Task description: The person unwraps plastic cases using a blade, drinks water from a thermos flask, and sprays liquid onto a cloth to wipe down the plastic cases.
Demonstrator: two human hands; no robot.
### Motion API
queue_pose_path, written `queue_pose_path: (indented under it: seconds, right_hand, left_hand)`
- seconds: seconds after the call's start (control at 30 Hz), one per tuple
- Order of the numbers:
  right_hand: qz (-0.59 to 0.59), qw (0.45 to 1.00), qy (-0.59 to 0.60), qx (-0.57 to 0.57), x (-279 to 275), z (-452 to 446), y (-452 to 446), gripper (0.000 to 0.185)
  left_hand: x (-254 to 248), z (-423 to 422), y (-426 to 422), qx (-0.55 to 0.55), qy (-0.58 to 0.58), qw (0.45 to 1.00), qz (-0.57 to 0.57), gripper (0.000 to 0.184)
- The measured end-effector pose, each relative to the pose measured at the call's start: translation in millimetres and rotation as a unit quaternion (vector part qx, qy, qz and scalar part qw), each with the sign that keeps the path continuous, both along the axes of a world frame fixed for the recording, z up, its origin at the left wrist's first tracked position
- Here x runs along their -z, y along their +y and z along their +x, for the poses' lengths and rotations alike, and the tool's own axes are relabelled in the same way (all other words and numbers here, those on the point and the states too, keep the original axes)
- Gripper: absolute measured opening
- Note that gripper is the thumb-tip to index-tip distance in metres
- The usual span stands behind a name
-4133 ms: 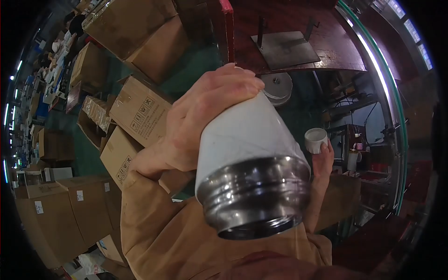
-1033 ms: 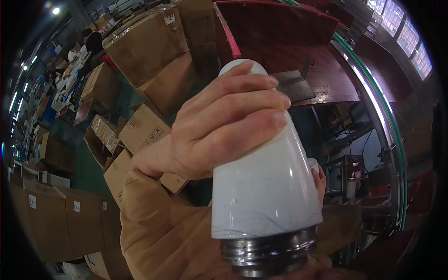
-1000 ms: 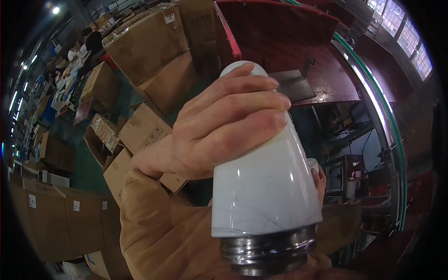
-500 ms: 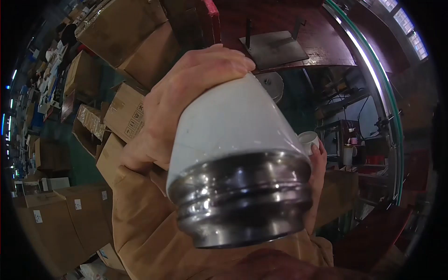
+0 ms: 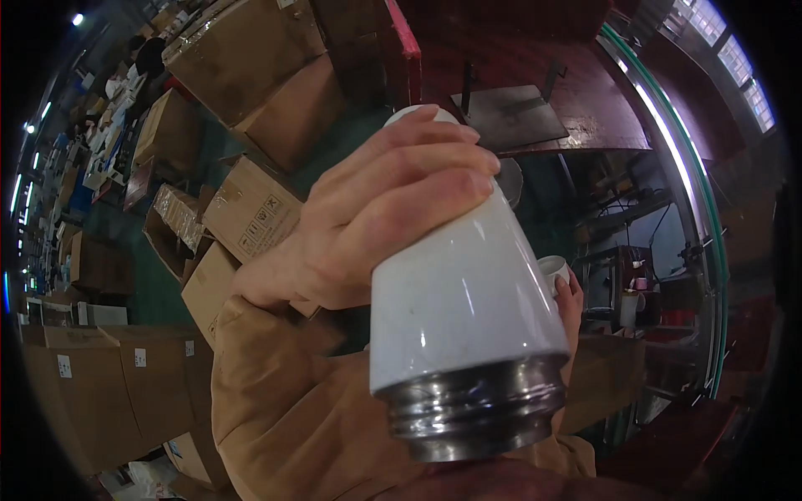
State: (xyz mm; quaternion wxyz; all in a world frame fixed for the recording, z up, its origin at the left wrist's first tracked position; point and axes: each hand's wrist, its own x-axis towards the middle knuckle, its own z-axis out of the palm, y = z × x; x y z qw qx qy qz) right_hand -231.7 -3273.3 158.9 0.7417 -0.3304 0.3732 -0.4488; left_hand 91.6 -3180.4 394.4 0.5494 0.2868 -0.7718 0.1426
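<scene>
A white vacuum flask (image 5: 464, 292) with a threaded steel neck fills the middle of the view. Its neck points down towards me and its base is up and away. My left hand (image 5: 401, 196) is wrapped round the flask's body, fingers closed across the top side. Farther off to the right, partly covered by the flask, my right hand (image 5: 570, 302) grips a small white cup (image 5: 553, 270). That cup's open rim faces up and left. The right palm and wrist are mostly hidden behind the flask.
Cardboard boxes (image 5: 251, 209) stand at the left, with more closed boxes (image 5: 100, 392) at lower left. At the top, a dark red table (image 5: 597, 125) bears a metal plate with uprights (image 5: 511, 117). A green-edged glass panel (image 5: 697, 200) runs down the right.
The flask in my left hand has moved a little away from my head and rightward, so more of its body and base shows. My right hand still holds the cup.
</scene>
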Motion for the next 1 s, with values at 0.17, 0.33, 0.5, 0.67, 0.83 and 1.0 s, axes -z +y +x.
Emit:
queue_pose_path:
  seconds: [0.17,0.33,0.5,0.67,0.83,1.0]
  right_hand:
    - [0.010,0.999,0.013,0.033,-4,10,1,0.053]
    - [-0.029,1.000,-0.006,-0.001,5,6,-8,0.052]
    - [0.010,0.999,0.046,0.023,-4,8,1,0.051]
    - [-0.020,1.000,0.007,0.006,6,9,-1,0.050]
    - [-0.022,1.000,0.000,0.007,2,11,0,0.050]
    - [-0.037,0.999,-0.006,0.002,20,13,-5,0.050]
  left_hand:
    - [-9,-2,3,-0.013,-0.014,1.000,-0.010,0.037]
    - [-22,2,14,-0.022,-0.057,0.996,0.061,0.036]
    - [-27,0,21,-0.032,-0.047,0.997,0.057,0.037]
    - [-29,3,23,-0.041,-0.063,0.996,0.053,0.037]
    - [-31,4,24,-0.052,-0.063,0.996,0.030,0.035]
    - [-38,6,25,-0.072,-0.074,0.995,-0.005,0.031]
